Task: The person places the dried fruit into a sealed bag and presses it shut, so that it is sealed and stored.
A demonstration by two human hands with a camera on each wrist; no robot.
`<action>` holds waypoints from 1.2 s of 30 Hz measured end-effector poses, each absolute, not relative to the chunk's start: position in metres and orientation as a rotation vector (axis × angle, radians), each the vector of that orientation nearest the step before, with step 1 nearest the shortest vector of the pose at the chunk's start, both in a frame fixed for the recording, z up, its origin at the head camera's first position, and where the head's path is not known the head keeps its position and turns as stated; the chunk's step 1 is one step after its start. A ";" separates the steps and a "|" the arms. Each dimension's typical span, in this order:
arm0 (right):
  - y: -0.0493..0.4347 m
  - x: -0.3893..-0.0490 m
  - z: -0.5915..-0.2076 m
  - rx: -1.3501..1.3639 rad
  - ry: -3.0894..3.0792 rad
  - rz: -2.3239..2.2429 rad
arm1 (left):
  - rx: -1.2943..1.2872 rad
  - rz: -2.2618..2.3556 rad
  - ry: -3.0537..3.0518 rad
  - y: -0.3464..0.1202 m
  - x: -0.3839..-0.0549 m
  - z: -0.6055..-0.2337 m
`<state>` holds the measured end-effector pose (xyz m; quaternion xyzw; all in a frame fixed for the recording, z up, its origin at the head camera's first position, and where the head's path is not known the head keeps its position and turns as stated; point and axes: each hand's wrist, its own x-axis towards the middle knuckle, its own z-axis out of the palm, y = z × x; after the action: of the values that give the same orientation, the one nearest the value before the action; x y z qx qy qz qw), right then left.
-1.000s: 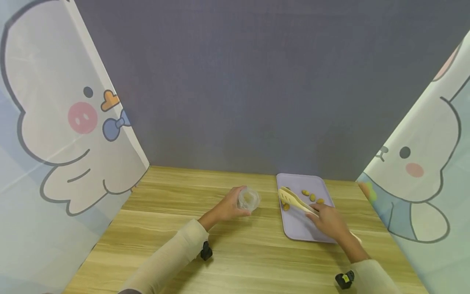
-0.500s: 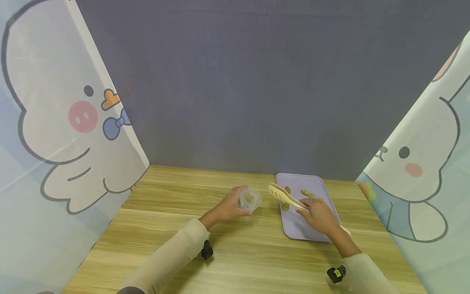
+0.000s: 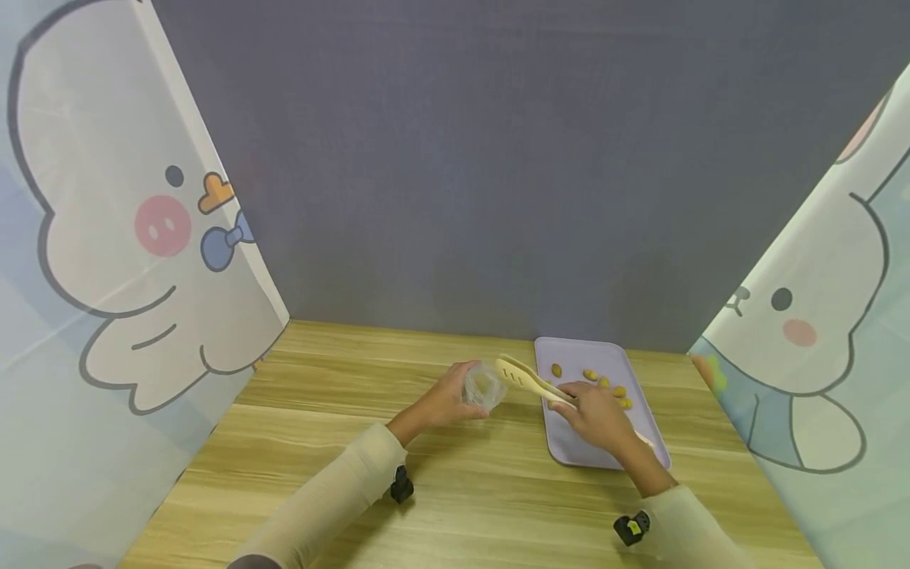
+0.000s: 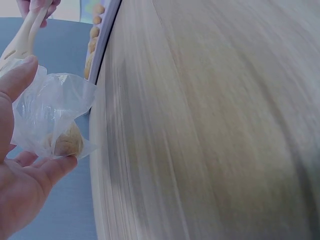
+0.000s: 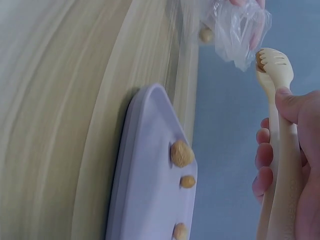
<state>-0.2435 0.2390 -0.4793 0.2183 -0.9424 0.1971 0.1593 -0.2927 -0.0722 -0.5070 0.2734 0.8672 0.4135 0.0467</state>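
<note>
My left hand (image 3: 449,399) holds a clear plastic bag (image 3: 486,389) with its mouth spread, thumb on one side and fingers on the other. A round brown nut-like piece (image 4: 69,141) lies at the bottom of the bag in the left wrist view. My right hand (image 3: 600,415) grips cream slotted tongs (image 3: 524,377) around the handles. Between the tong tips sits another brown piece (image 5: 259,61), partly covered by the slotted head. In the head view, the tips are right at the bag's right edge, over the table beyond the tray's left side.
A lilac tray (image 3: 579,444) lies under my right forearm, with several brown nut-like pieces (image 3: 557,370) spread on it. The wood-grain table (image 3: 341,371) runs back to a grey panel (image 3: 455,197). Cartoon-printed cloths (image 3: 114,332) flank both sides.
My right hand has carried the tongs leftward from over the tray to the bag, with a brown piece in the tips. My left hand and the bag have stayed nearly in place.
</note>
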 end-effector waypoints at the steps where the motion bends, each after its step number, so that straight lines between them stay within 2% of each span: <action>1: 0.237 -0.243 -0.480 0.620 -2.693 0.564 | 0.831 1.263 2.644 -0.072 -0.292 -0.507; 20: 0.222 -0.238 -0.483 0.671 -2.728 0.599 | 0.845 1.309 2.618 -0.070 -0.288 -0.512; 36: 0.250 -0.243 -0.478 0.577 -2.781 0.656 | 0.825 1.299 2.644 -0.074 -0.291 -0.506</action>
<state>-0.2426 0.2496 -0.4776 0.1968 -0.9479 0.2236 0.1129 -0.2914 -0.0735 -0.5057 0.2695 0.8635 0.4243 0.0410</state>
